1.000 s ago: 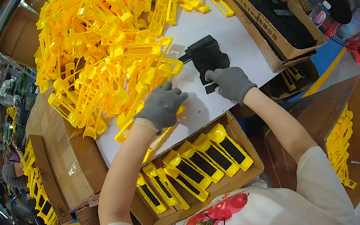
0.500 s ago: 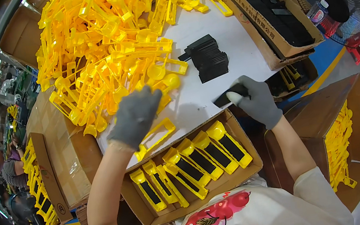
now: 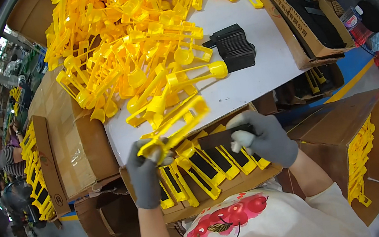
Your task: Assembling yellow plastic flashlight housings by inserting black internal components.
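Right now my left hand (image 3: 145,174) grips a yellow frame (image 3: 176,128) over the box (image 3: 221,197), my right hand (image 3: 263,139) pinches a black insert (image 3: 224,138); next, I'd say, slide insert squarely into frame

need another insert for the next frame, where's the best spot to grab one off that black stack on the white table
Probably take the top piece of the black stack by its right end, coming from above and the right hand's side. The flat pieces lie piled with that end free over bare white table, while the yellow frame pile crowds the left end.
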A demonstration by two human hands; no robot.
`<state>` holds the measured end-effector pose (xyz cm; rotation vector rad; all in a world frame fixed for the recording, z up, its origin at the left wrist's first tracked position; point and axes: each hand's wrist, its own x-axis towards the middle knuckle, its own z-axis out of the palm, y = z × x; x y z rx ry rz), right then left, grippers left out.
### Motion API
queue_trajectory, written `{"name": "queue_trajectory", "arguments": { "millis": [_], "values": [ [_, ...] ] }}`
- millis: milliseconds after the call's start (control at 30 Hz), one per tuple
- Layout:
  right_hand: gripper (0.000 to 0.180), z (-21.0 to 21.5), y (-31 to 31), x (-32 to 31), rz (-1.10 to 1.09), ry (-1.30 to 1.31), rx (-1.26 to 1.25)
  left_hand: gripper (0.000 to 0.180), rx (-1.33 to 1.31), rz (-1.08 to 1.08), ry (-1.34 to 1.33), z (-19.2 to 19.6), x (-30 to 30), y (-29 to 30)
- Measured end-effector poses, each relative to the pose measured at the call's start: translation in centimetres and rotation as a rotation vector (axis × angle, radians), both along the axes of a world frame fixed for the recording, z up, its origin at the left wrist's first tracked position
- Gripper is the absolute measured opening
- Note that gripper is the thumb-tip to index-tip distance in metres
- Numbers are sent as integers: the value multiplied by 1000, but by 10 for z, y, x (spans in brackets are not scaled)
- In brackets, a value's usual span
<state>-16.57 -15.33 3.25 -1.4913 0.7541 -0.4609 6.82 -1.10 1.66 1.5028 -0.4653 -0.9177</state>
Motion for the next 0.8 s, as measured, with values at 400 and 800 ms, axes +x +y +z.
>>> {"name": "queue_trajectory", "arguments": {
  "millis": [400,800],
  "values": [
    [14,-10,-1,15,63,142,-468,28,8,-132,410,-4,-36,-1],
    [13,7,-1,7,128,359,-760,26,87,-233,427,-4,-44,-8]
  ]
}}
